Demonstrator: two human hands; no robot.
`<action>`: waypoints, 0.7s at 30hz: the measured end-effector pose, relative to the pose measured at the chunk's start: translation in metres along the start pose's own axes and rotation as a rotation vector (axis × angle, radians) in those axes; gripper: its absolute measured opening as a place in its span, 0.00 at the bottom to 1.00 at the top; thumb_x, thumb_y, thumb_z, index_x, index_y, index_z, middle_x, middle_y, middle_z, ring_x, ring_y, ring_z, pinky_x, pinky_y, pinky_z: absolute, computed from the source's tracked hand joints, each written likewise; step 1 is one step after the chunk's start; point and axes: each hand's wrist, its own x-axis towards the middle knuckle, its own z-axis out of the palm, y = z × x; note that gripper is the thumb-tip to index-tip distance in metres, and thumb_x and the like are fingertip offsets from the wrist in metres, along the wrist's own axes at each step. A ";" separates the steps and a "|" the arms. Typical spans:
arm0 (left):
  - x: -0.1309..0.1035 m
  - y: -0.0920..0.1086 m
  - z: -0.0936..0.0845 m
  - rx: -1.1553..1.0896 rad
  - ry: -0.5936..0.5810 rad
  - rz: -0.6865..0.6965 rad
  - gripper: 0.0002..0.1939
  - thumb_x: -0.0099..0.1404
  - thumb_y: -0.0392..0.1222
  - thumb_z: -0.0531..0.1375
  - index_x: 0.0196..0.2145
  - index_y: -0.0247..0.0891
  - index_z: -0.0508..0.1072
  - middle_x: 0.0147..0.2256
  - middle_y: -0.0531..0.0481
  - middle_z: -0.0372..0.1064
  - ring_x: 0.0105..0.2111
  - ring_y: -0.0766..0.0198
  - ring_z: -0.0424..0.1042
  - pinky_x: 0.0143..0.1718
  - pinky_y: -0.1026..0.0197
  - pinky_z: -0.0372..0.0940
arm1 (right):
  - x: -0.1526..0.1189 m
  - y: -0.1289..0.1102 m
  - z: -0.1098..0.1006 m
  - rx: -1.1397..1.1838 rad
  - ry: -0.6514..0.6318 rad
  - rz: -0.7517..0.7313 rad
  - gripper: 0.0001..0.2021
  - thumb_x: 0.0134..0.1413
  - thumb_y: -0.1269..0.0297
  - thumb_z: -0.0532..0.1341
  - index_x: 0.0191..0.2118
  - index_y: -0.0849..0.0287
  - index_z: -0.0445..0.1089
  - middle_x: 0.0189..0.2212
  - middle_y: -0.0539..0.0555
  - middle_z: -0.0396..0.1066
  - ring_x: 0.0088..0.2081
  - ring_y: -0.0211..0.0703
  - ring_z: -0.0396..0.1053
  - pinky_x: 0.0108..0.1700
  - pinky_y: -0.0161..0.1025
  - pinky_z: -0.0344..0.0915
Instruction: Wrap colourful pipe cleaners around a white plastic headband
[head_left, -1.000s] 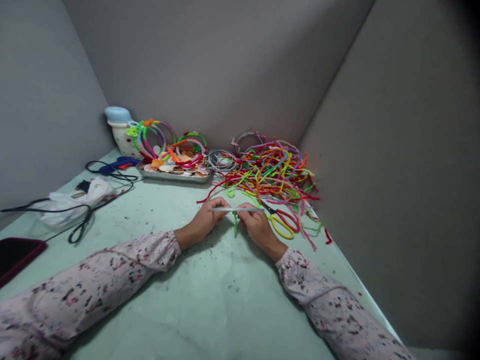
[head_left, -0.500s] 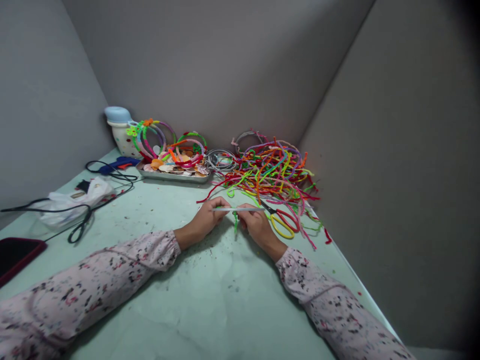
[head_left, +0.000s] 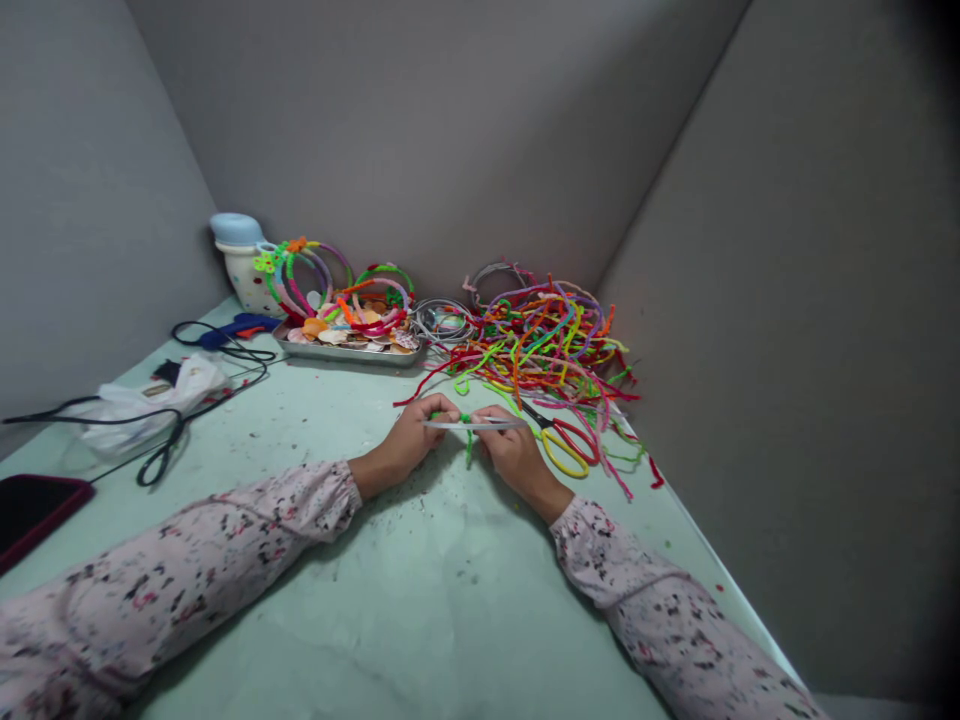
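Observation:
A thin grey ring (head_left: 451, 426), seen almost edge-on, is held level between both hands above the table. My left hand (head_left: 405, 440) is closed, pinching its left side between thumb and fingers. On the right side, my right hand (head_left: 519, 455) is closed on the ring too, its fingertips beside a green pipe cleaner (head_left: 469, 448). That pipe cleaner is bunched at the ring's far side between the two hands, and one end dangles below. The fingers hide part of the ring.
A tangled pile of pipe cleaners (head_left: 555, 335) lies behind my hands, with scissors (head_left: 566, 445) to the right. A metal tray (head_left: 349, 354) holds shells and colourful wrapped rings. At left are a cup (head_left: 251, 280), a plastic bag (head_left: 127, 420), a black cable (head_left: 180, 425) and a phone (head_left: 34, 515).
The ring has tilted slightly, so its near edge sits a little lower and the green wrap at its far side shows more. Both hands stay in nearly the same place.

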 end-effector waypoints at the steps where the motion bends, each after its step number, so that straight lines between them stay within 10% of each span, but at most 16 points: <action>1: 0.000 0.001 0.000 -0.003 0.007 -0.007 0.10 0.59 0.46 0.59 0.30 0.37 0.65 0.16 0.60 0.52 0.16 0.72 0.48 0.17 0.66 0.41 | 0.000 0.002 0.000 -0.015 0.014 -0.031 0.10 0.57 0.61 0.55 0.32 0.58 0.72 0.24 0.49 0.67 0.26 0.38 0.63 0.29 0.35 0.58; 21: 0.000 0.000 -0.001 -0.037 -0.038 -0.017 0.09 0.58 0.45 0.59 0.29 0.37 0.66 0.18 0.59 0.51 0.17 0.72 0.49 0.18 0.66 0.43 | 0.004 0.014 0.004 -0.190 0.067 -0.238 0.07 0.55 0.69 0.58 0.37 0.57 0.72 0.35 0.53 0.72 0.37 0.42 0.68 0.40 0.38 0.64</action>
